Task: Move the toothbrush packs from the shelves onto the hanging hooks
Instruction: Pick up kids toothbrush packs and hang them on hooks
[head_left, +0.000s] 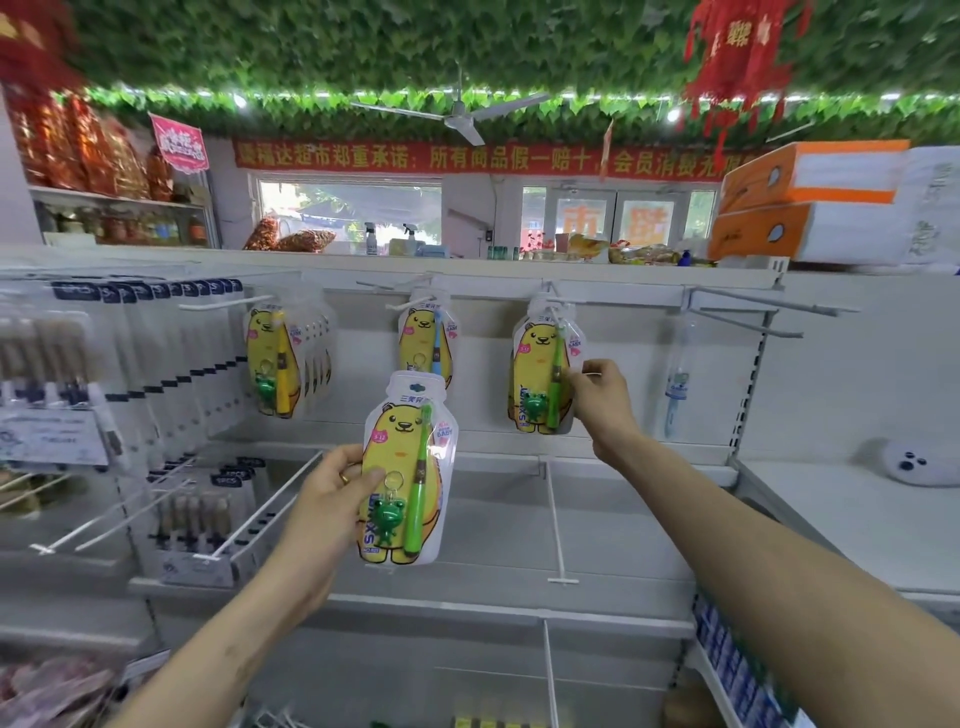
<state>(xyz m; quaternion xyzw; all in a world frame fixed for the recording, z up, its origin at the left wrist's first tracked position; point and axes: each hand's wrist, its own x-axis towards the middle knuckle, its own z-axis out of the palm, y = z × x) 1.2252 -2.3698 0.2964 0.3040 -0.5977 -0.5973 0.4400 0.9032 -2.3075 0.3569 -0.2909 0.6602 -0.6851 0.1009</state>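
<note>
The left hand (332, 493) grips a green bear toothbrush pack (405, 470) by its edge while the right hand (597, 395) pinches the hung pack (545, 374) above it, so hanging seems underway; next, threading the held pack's hole onto a hook (400, 305).

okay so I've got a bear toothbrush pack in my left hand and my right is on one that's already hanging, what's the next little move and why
Probably let go with the right hand, since the green-brush pack it pinches already hangs from its hook. Then lift the pack in your left hand, the held bear pack, toward that same hook: both packs carry green brushes, so they seem to belong together.
</note>
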